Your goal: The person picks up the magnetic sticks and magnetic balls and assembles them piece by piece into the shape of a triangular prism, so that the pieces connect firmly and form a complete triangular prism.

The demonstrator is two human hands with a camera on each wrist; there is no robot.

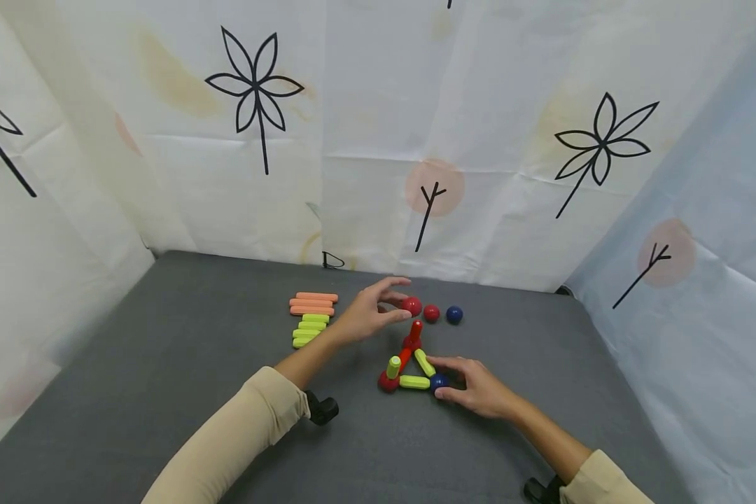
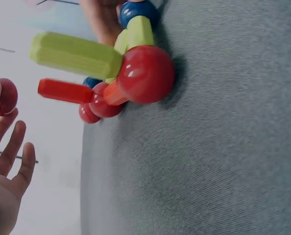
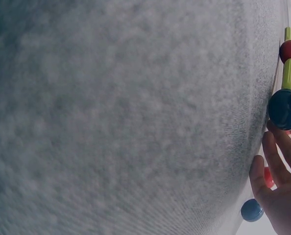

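My left hand [image 1: 372, 311] pinches a red ball [image 1: 412, 305] between thumb and fingers, raised off the table in the left wrist view. Below it lies a triangle of balls and sticks. One corner is a blue ball [image 1: 438, 382], which my right hand [image 1: 479, 388] holds between thumb and fingers. The near left corner is a red ball [image 2: 146, 74] with a yellow-green stick [image 2: 77, 55] standing on it. At the far corner, another red ball [image 2: 105, 100] bears an upright red stick [image 2: 64, 91]. A yellow-green stick [image 1: 414, 382] forms the near side.
Orange sticks [image 1: 312, 303] and several yellow-green sticks [image 1: 309, 334] lie in rows left of the triangle. Behind it rest a loose red ball [image 1: 431, 313] and a loose blue ball [image 1: 454, 314]. A patterned white curtain [image 1: 378, 210] borders the grey table [image 1: 195, 336].
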